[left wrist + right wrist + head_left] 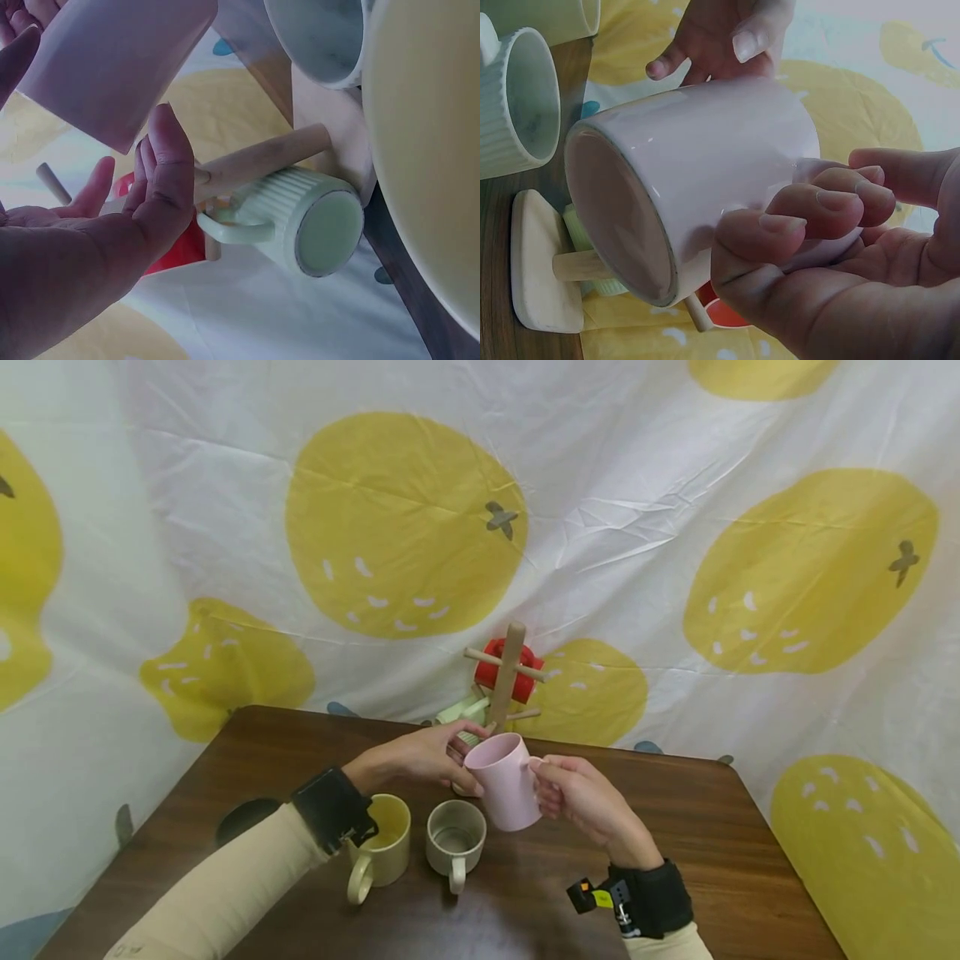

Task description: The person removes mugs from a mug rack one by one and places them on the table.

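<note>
My right hand (588, 802) grips a pink mug (510, 785) by its handle, holding it tilted above the table. In the right wrist view the curled fingers (802, 217) lie against the mug's side, and its base faces the camera. My left hand (423, 760) is at the mug's left, thumb and fingers spread loosely close to its rim. Behind the hands a wooden mug tree (507, 685) carries a red mug (487, 672) high up and a pale green ribbed mug (322, 225) lower down. The left hand partly hides the green one in the head view.
A yellow mug (393, 852) and a grey ribbed mug (455, 852) stand on the dark wooden table (675, 827), nearer me, handles towards me. Left of them a dark round thing (243, 818) lies partly behind my left sleeve. A lemon-print cloth (600, 527) hangs behind the table.
</note>
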`<action>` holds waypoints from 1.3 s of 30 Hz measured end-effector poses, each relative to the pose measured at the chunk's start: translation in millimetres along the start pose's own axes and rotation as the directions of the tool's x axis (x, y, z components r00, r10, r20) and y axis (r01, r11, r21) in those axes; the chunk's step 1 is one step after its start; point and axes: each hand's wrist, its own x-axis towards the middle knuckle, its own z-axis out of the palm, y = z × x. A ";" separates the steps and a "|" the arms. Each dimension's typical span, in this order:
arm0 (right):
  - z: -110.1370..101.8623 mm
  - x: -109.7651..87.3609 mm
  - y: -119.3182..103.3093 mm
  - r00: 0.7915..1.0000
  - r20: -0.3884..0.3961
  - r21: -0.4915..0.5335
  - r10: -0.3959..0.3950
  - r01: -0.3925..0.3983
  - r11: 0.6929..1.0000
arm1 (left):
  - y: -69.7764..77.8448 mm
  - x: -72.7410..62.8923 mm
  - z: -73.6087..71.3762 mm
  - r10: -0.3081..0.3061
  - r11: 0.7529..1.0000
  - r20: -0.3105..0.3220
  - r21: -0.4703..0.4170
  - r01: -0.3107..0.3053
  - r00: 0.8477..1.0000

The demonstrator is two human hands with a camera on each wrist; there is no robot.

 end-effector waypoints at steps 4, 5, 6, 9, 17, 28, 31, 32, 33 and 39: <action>0.0 -0.9 0.9 1.000 -0.025 0.020 0.009 -0.009 1.000 | 0.0 -3.8 -1.5 0.005 1.000 -0.013 0.006 -0.005 1.000; -0.1 -1.1 1.3 1.000 -0.027 0.024 0.010 -0.009 1.000 | -0.3 -4.7 -1.8 0.009 1.000 -0.017 0.008 -0.009 1.000; -0.3 -1.2 1.8 1.000 -0.026 0.027 0.008 -0.007 1.000 | -0.9 -5.6 -2.2 0.014 1.000 -0.020 0.011 -0.014 1.000; -1.0 -1.5 3.4 0.999 -0.033 0.036 0.004 -0.002 0.999 | -2.6 -8.6 -2.9 0.022 0.999 -0.038 0.027 -0.021 0.999; -4.4 -2.8 10.6 0.996 -0.091 0.052 -0.015 0.020 0.998 | -10.7 -15.2 -7.4 0.025 0.997 -0.052 0.080 -0.021 0.998; -6.9 -3.9 25.1 0.979 -0.203 0.078 -0.008 0.024 0.997 | -20.2 -26.5 -6.0 0.060 0.992 -0.118 0.115 -0.046 0.991; -6.2 -3.9 29.6 0.974 -0.228 0.102 -0.004 0.028 0.994 | -21.6 -30.5 -5.4 0.054 0.991 -0.136 0.126 -0.037 0.989; -5.7 -4.0 31.1 0.972 -0.234 0.112 -0.006 0.033 0.993 | -22.3 -31.6 -5.3 0.057 0.991 -0.138 0.127 -0.039 0.989; -5.2 -4.0 32.7 0.971 -0.240 0.122 -0.008 0.038 0.992 | -23.2 -32.3 -5.2 0.058 0.991 -0.143 0.125 -0.040 0.988; -3.1 -4.7 42.2 0.963 -0.271 0.156 -0.020 0.064 0.986 | -32.3 -35.9 -3.7 0.053 0.993 -0.158 0.113 -0.036 0.986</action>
